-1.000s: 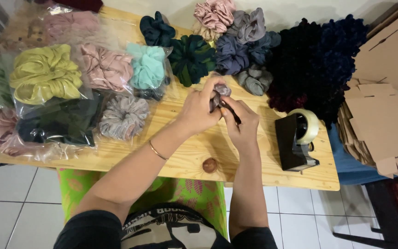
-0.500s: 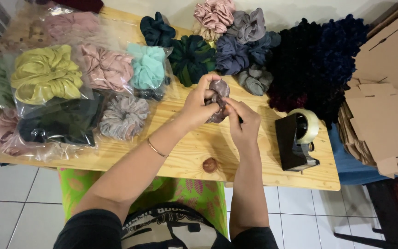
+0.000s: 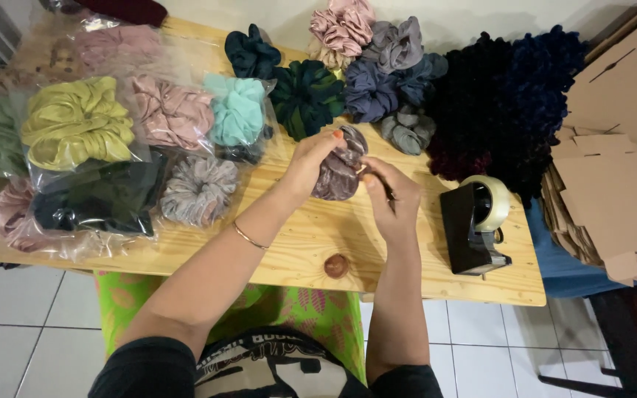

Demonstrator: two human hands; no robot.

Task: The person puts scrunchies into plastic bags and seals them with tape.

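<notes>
Both hands work over the middle of the wooden bench (image 3: 407,273). The left hand (image 3: 311,163) has its grip clamped on a mauve-grey scrunchie (image 3: 339,171), fingers curled over its top edge and holding it just above the bench. The right hand (image 3: 391,199) touches the scrunchie's right side, thumb and forefinger pinched together on a thin dark thing that I cannot make out.

A black tape dispenser (image 3: 473,221) stands near the right hand, and loose scrunchies (image 3: 377,81) lie heaped just behind the hands, with bagged scrunchies (image 3: 75,125) to the left.

As a judgement: the soft, slippery fabric could slide out of the pinch and drop among the heap behind, where it would be hard to tell apart; a sweeping right elbow could also nudge the dispenser.

Against the earlier frames, the scrunchie now sits a little lower and more spread, and the right hand has drawn slightly down and away from it.
</notes>
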